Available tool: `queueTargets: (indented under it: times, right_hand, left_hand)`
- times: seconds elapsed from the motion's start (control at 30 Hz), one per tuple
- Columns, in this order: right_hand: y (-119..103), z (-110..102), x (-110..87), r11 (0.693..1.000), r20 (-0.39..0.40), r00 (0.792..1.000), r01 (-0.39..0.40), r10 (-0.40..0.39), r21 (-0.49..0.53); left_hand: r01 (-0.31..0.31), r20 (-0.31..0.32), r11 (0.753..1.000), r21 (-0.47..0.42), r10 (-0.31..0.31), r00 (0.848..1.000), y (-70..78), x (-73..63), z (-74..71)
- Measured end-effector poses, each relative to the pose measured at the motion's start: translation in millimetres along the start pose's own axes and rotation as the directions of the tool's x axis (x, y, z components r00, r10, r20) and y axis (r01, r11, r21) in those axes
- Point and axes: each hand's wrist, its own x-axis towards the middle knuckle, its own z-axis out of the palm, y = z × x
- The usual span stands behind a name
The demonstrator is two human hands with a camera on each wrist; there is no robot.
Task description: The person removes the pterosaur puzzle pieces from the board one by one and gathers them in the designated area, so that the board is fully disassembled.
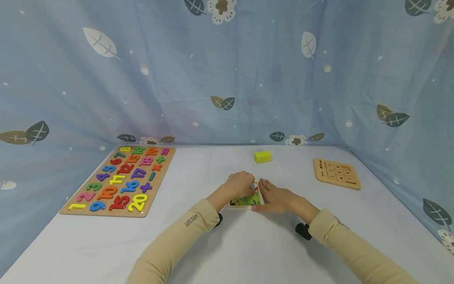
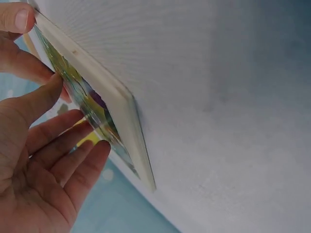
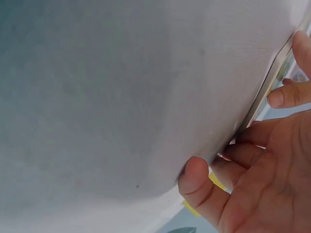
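A small picture puzzle in a pale wooden frame (image 1: 239, 208) lies flat on the table between the two hands, its green scene (image 2: 99, 114) partly covered. My left hand (image 1: 238, 184) arches over it from the left. In the left wrist view, its thumb and loosely bent, spread fingertips (image 2: 103, 148) meet the picture surface. My right hand (image 1: 278, 198) lies along the frame's right side, fingers extended against that edge and thumb at the near right corner. The right wrist view shows the same frame edge (image 3: 262, 94) beside the right fingers. No loose piece shows between the fingers of either hand.
Left on the white table lies a large wooden board (image 1: 150, 189) with colourful numbers and signs. A yellow block (image 1: 262, 157) sits behind the hands. Back right is a small wooden number-tile board (image 1: 337, 173). A blue patterned curtain (image 1: 234, 71) hangs behind the table.
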Motion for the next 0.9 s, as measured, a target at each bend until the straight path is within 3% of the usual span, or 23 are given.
queueTargets:
  times: [0.17,0.47,0.9]
  right_hand:
    - [3,-1,1.2,1.000,0.012,1.000,-0.006,0.006,0.002]
    - [4,-3,2.9,1.000,0.017,1.000,0.005,-0.005,0.016]
    - [3,-3,4.1,1.000,0.022,1.000,-0.012,0.011,0.020]
  left_hand:
    - [-0.020,-0.012,0.998,-0.055,0.019,1.000,0.8,4.6,-1.9]
    - [0.045,0.078,0.997,-0.066,-0.040,0.996,4.6,14.6,-10.9]
    - [0.096,0.096,0.981,-0.168,-0.080,0.992,3.0,17.2,-16.1]
